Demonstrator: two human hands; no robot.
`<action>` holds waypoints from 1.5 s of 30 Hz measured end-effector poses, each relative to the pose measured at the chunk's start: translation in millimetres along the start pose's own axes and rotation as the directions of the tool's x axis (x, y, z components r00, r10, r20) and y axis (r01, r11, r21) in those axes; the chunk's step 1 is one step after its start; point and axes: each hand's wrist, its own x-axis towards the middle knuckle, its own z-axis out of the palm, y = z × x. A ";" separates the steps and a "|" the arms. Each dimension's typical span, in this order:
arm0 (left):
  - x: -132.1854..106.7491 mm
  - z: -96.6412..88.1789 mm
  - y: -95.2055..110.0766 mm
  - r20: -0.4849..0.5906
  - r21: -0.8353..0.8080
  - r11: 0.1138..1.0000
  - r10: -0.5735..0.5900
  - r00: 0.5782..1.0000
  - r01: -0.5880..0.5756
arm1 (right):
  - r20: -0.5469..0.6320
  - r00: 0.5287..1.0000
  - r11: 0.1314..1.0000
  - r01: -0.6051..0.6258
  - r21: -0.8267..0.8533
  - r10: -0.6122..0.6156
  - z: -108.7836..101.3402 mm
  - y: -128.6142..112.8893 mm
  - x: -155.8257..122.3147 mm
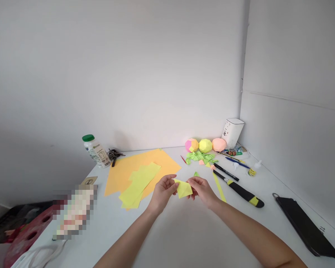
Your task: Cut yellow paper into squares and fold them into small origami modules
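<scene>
Between my two hands a small piece of folded yellow paper (184, 190) is held up over the white table. My left hand (165, 190) pinches its left edge between thumb and fingers. On the opposite edge, my right hand (200, 188) grips the paper the same way, some fingertips hidden behind it. Crease lines show on the paper's face. Just beyond my right hand lie a bit of green paper (195, 174) and a narrow yellow strip (219, 187). To the left, yellow paper sheets (141, 186) rest on a larger orange sheet (111, 182).
At the back stand three faceted paper balls (205, 145) behind a pile of folded green pieces (201, 156). A black-and-yellow cutter knife (244, 193), a black marker (226, 172) and a black case (304, 223) lie right. A green-capped bottle (97, 150) stands left.
</scene>
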 end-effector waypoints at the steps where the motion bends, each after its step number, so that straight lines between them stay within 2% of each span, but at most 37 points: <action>1: -0.2 -0.5 0.1 0.014 0.002 1.000 0.004 1.000 -0.004 | -0.007 1.000 1.000 -0.021 0.014 0.021 -0.9 1.0 1.1; 6: 3.6 -5.5 -8.5 0.118 0.044 0.999 -0.015 0.993 0.010 | 0.026 0.994 0.986 -0.109 0.129 0.107 -10.0 16.1 11.5; 12: 16.3 -9.1 -47.7 0.157 0.048 0.996 -0.077 0.985 0.070 | 0.088 0.988 0.982 -0.140 0.128 0.130 -20.0 40.3 25.1; 16: 17.6 -9.1 -64.5 0.160 0.019 0.998 -0.056 0.985 0.054 | 0.124 0.985 0.986 -0.131 0.101 0.118 -23.7 47.7 28.5; 24: 15.4 -9.5 -69.7 0.152 -0.002 1.000 0.008 0.988 -0.007 | 0.111 0.990 0.995 -0.095 0.043 0.090 -20.7 48.5 26.8; 30: 11.5 -8.2 -76.2 0.145 0.016 1.000 0.008 0.989 -0.010 | 0.072 0.995 0.998 -0.067 0.022 0.065 -20.3 53.2 26.2; 36: 9.4 -7.7 -70.1 0.183 0.002 1.000 0.014 0.983 -0.015 | 0.082 0.995 0.999 -0.051 -0.020 0.052 -20.2 55.4 26.5; 42: -2.3 -10.8 -67.1 0.077 0.024 0.995 0.095 0.992 -0.097 | 0.104 0.993 0.998 -0.046 -0.035 0.049 -19.1 52.1 25.3; 45: -5.1 -13.5 -70.8 0.079 0.054 0.992 0.107 0.991 -0.111 | 0.113 0.992 0.998 -0.049 -0.037 0.053 -17.9 50.5 24.7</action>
